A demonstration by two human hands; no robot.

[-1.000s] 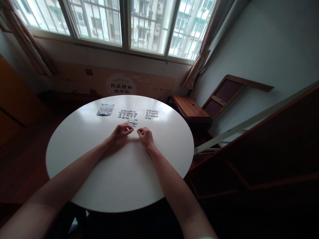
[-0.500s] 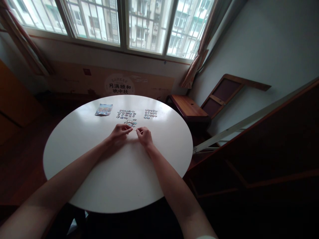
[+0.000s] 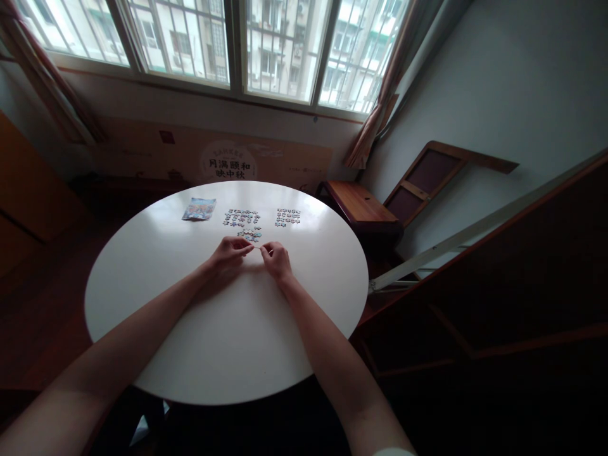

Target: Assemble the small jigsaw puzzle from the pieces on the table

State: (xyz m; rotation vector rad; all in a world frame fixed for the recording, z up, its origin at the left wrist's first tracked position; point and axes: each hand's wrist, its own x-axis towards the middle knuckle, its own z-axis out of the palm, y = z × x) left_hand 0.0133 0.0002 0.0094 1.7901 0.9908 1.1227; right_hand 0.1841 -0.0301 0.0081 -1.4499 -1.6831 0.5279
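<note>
Between the fingertips of both hands is a thin puzzle piece [image 3: 257, 247], seen nearly edge-on just above the table. My left hand [image 3: 232, 249] pinches its left end, and my right hand [image 3: 276, 258] pinches the right end. Right beyond the fingers lies a loose heap of jigsaw pieces [image 3: 249, 234], some pale side up. Farther back, several pieces are laid out in rows [image 3: 242, 216]. To the right of them stands another block of rowed pieces [image 3: 288, 217].
A round white table [image 3: 228, 342] carries everything. A printed picture sheet or packet [image 3: 199, 209] lies at its back left. Beyond the right edge are a wooden bench [image 3: 358, 202] and a leaning dark panel [image 3: 498, 304]. Barred windows [image 3: 280, 50] line the far wall.
Both hands keep nearly the same pose around the piece. The whole view has shifted very slightly; the laid-out pieces look unchanged.
</note>
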